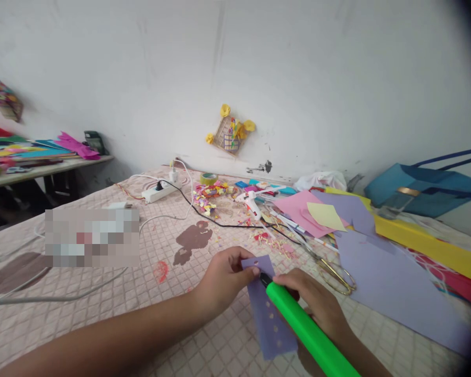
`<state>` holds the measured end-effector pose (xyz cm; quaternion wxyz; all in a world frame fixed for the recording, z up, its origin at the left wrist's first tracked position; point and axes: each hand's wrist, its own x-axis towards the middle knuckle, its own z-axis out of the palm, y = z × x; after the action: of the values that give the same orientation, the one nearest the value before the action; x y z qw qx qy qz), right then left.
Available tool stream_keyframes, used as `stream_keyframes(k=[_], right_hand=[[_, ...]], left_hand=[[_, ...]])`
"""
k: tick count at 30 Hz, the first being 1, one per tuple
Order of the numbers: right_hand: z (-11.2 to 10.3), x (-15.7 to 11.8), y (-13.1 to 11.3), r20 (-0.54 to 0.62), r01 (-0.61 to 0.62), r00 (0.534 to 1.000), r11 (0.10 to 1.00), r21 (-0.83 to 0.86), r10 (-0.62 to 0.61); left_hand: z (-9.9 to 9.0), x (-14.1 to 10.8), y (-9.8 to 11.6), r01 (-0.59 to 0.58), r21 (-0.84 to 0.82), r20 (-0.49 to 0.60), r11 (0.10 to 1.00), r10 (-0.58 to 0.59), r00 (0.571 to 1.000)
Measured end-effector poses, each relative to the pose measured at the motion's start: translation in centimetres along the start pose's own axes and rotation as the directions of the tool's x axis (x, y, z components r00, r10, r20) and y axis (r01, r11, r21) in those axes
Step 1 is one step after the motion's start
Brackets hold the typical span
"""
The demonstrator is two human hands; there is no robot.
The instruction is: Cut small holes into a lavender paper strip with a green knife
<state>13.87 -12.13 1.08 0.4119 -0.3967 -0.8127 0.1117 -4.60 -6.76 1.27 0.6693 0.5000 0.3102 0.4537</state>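
Left hand: thumb and fingers pinching the strip's top end
Right hand: wrapped round the green tool
Strip: between the hands, above the table or on it, I can't tell
Tip: I'd hold the strip flat, thumb clear, lined up with the row of spots
Unclear to me: whether the tip bites; tool's lower end cut off

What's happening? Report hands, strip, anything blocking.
Left hand pinching purple strip. Right hand gripping green tool. Scissors lie to the right, clear of strip.
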Motion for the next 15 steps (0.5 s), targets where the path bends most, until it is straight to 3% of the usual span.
stream_keyframes(k=[9,15], right_hand=[[0.85,-0.17,0.36,-0.127,0.098,0.986,0.991,-0.091,-0.109],[0.35,0.54,0.35,-0.099,0.234,0.96,0.942,-0.24,-0.264]], left_hand=[[0.21,0.1,-0.07,0.018,-0.094,-0.061,0.995,-0.023,0.998],[0.22,0.01,0.03,0.061,-0.097,-0.105,0.993,-0.072,0.992]])
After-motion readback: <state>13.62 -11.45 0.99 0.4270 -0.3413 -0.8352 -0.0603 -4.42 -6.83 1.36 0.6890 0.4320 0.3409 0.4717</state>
